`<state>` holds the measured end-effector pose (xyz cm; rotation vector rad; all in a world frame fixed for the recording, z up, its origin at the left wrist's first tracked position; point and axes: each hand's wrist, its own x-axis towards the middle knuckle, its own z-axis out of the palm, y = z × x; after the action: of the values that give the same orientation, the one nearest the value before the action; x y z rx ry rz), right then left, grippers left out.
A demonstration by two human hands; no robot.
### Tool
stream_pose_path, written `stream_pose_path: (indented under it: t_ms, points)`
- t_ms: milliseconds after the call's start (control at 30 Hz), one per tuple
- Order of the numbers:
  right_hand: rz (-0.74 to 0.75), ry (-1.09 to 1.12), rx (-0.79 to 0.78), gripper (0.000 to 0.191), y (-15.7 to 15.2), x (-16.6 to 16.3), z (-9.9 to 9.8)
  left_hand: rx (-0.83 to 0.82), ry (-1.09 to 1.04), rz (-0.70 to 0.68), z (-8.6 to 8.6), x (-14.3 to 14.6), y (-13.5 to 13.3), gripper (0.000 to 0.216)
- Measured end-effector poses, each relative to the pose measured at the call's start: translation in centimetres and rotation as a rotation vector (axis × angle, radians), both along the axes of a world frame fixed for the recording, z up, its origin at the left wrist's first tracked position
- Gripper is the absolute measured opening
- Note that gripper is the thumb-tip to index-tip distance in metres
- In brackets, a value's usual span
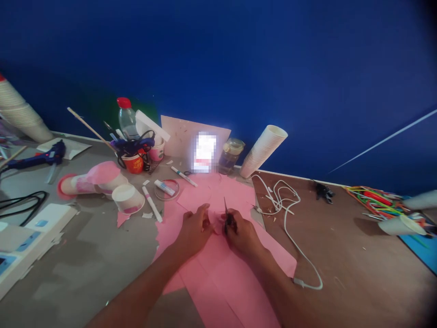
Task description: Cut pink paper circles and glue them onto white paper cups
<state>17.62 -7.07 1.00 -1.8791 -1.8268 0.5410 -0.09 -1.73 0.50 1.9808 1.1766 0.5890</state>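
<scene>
Both my hands are over overlapping sheets of pink paper [225,273] in the middle of the table. My right hand [243,232] is closed round a small pair of scissors [226,214] with dark handles, its thin blades pointing away from me. Just left of it, my left hand [194,231] has its fingers curled in a pinch on a small piece of pink paper [215,223]. That piece lies between the two hands, close to the scissors. Its outline is hard to make out against the pink sheets below.
Beyond the sheets stand a bright phone [205,152], a jar [230,157] and leaning stacked paper cups [262,150]. Markers [152,205], tape [167,189] and a paper cup [128,199] lie left. A white cable [303,255] curls right. Glue guns [39,157] sit far left.
</scene>
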Motion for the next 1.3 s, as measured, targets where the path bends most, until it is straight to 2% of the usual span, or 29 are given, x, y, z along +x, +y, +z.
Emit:
stream_pose_path:
  t_ms: [133, 300, 400, 500, 600, 667, 733, 833, 967, 1167, 1300]
  points:
    - [-0.007, 0.133, 0.024, 0.039, 0.0, -0.1, 0.1, 0.016, -0.019, -0.01, -0.3, 0.3, -0.2, 0.062]
    - [-0.098, 0.279, 0.18, 0.035, -0.2, 0.4, 0.6, 0.031, -0.078, 0.125, 0.0, -0.3, 0.5, 0.061]
    - [-0.052, 0.285, 0.263, 0.035, -0.5, 0.2, 0.6, 0.067, -0.094, 0.147, 0.3, -0.6, 0.7, 0.057]
    - [0.025, 0.226, 0.218, 0.037, -0.4, -0.4, 0.5, 0.034, -0.142, 0.153, 0.3, -0.7, 0.7, 0.048]
    - [-0.114, 0.283, 0.211, 0.035, 0.2, -0.4, 0.4, -0.057, -0.255, 0.215, 0.3, -0.7, 0.7, 0.029]
    - [-0.246, 0.467, 0.278, 0.032, 0.7, 0.2, 0.5, -0.155, -0.37, 0.263, 0.5, -0.7, 0.9, 0.017]
    - [-0.291, 0.672, 0.304, 0.03, 0.9, 0.9, 0.6, -0.254, -0.478, 0.294, 0.9, -0.9, 1.2, 0.014]
    - [-0.179, 0.819, 0.174, 0.029, 0.6, 0.9, 0.8, -0.312, -0.569, 0.351, 1.6, -1.1, 1.4, 0.016]
    - [0.032, 0.828, -0.034, 0.035, -0.2, -0.6, 0.8, -0.314, -0.603, 0.39, 2.1, -1.1, 1.3, 0.021]
    - [0.086, 0.826, -0.124, 0.038, -0.8, -1.5, 0.9, -0.357, -0.723, 0.435, 1.7, -1.1, 1.5, 0.023]
    - [0.121, 0.73, -0.162, 0.03, -0.9, -1.6, 1.0, -0.329, -0.744, 0.45, 1.2, -1.1, 1.7, 0.023]
